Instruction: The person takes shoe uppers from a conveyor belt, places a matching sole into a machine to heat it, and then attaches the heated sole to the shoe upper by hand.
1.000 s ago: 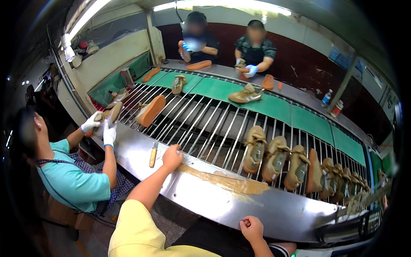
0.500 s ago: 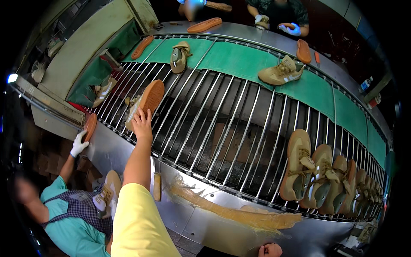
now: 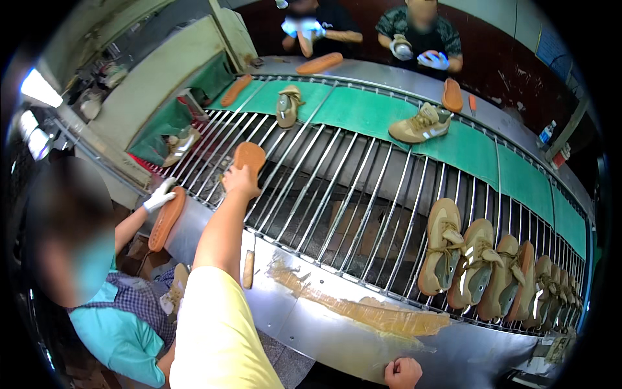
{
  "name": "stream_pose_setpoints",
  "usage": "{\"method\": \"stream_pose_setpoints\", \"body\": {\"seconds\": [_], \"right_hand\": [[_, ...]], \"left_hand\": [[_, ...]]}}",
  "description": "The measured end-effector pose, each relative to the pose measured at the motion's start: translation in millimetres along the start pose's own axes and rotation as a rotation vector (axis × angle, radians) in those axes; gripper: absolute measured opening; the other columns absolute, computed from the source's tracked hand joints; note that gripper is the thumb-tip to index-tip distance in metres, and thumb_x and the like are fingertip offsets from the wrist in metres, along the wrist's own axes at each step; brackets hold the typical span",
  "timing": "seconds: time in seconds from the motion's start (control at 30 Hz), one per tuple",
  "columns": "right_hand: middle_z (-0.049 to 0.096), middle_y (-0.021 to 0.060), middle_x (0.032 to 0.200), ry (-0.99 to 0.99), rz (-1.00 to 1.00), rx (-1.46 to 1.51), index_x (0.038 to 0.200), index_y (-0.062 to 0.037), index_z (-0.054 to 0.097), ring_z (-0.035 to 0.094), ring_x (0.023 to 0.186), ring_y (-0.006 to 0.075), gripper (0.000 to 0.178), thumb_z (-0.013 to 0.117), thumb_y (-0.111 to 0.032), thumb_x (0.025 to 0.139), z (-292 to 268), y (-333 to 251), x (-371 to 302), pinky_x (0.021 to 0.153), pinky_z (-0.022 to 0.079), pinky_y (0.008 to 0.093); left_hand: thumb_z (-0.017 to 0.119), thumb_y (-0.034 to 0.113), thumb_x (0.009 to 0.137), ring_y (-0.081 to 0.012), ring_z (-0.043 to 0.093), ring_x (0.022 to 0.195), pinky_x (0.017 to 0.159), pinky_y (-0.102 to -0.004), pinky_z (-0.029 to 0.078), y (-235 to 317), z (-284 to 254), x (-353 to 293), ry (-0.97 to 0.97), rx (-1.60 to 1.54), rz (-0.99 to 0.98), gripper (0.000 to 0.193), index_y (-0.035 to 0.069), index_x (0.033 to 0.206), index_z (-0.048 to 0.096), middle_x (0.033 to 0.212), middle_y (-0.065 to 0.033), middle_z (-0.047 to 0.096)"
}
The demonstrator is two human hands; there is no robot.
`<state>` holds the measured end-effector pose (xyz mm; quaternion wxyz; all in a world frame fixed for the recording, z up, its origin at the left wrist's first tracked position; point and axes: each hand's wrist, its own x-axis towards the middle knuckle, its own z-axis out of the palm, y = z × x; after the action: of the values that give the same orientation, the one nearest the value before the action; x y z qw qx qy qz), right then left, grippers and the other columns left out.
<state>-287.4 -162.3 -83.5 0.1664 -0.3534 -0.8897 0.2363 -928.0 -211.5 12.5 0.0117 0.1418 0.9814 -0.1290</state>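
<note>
Over the left part of the rod conveyor point(image 3: 363, 227), my left hand point(image 3: 241, 181) grips a tan shoe point(image 3: 249, 157), its orange-brown sole showing and its upper mostly hidden by my fingers. My yellow-sleeved left arm is stretched far forward. Down at the lower edge, my right hand point(image 3: 403, 373) is curled into a fist by the metal rim, with nothing visible in it. Close to my left hand, a co-worker's white-gloved hand point(image 3: 160, 194) touches a loose orange sole point(image 3: 167, 219) on the metal ledge.
Tan shoes point(image 3: 476, 262) stand in a row on the right rods. On the green belt point(image 3: 363, 107) are a shoe point(image 3: 288, 107) and another point(image 3: 421, 123). A wooden-handled tool point(image 3: 249, 269) lies against the near ledge. Two people work across the line; a co-worker point(image 3: 123, 324) sits at left.
My left hand has moved right and the shoe in it has turned, showing less of its upper. The co-worker at left has leaned in, bringing the loose sole along the ledge.
</note>
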Motion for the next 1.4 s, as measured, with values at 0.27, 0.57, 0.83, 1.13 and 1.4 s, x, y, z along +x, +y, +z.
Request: {"method": "stream_pose_setpoints", "body": {"seconds": [0.27, 0.57, 0.83, 1.13, 1.4], "right_hand": [[0.051, 0.0081, 0.059, 0.12, 0.028, -0.029, 0.062, -0.0101, 0.052, 0.055, 0.062, 0.0296, 0.018, 0.067, -0.019, 0.065, 18, 4, -5, 0.057, 0.044, 0.0394], [0.054, 0.0076, 0.115, -0.74, 0.614, 1.937, 0.136, -0.0116, 0.039, 0.05, 0.109, 0.0187, 0.054, 0.057, -0.026, 0.087, -3, -42, -60, 0.094, 0.042, 0.0364], [0.036, 0.0153, 0.142, -0.532, 0.132, 2.01, 0.142, -0.0071, 0.029, 0.037, 0.129, 0.0327, 0.062, 0.047, -0.041, 0.094, -63, -61, -150, 0.11, 0.027, 0.0457], [0.033, 0.0158, 0.144, 0.01, -0.13, 2.344, 0.143, -0.0054, 0.028, 0.038, 0.129, 0.0363, 0.066, 0.047, -0.044, 0.093, -174, -44, -186, 0.111, 0.028, 0.0474], [0.052, 0.0175, 0.128, 0.944, -0.06, 1.778, 0.136, -0.007, 0.041, 0.054, 0.112, 0.0319, 0.072, 0.052, -0.053, 0.082, -240, 53, -343, 0.096, 0.045, 0.0429]], "left_hand": [[0.073, 0.016, 0.065, -0.0194, 0.061, 0.088, 0.079, -0.0337, 0.05, -89, -22, -170, -0.237, -1.585, 0.214, 0.048, -0.001, 0.108, 0.06, 0.096, -0.01, 0.064], [0.066, 0.033, 0.073, -0.0259, 0.05, 0.12, 0.103, -0.0412, 0.039, -107, 44, -556, -1.237, -2.504, 0.426, 0.08, 0.003, 0.141, 0.033, 0.134, -0.0154, 0.049], [0.063, 0.042, 0.076, -0.0239, 0.052, 0.118, 0.102, -0.0394, 0.038, -58, 80, -640, -1.887, -2.365, 0.527, 0.076, 0.008, 0.139, 0.038, 0.132, -0.0105, 0.052], [0.06, 0.037, 0.087, -0.0205, 0.06, 0.104, 0.093, -0.036, 0.046, 28, -17, -686, -2.127, -1.778, 1.193, 0.051, 0.006, 0.127, 0.054, 0.116, -0.0084, 0.063], [0.061, 0.016, 0.089, -0.0148, 0.062, 0.091, 0.083, -0.0294, 0.048, 124, 11, -697, -1.19, -1.143, 1.281, 0.022, 0.001, 0.104, 0.067, 0.098, -0.0067, 0.068]]}}
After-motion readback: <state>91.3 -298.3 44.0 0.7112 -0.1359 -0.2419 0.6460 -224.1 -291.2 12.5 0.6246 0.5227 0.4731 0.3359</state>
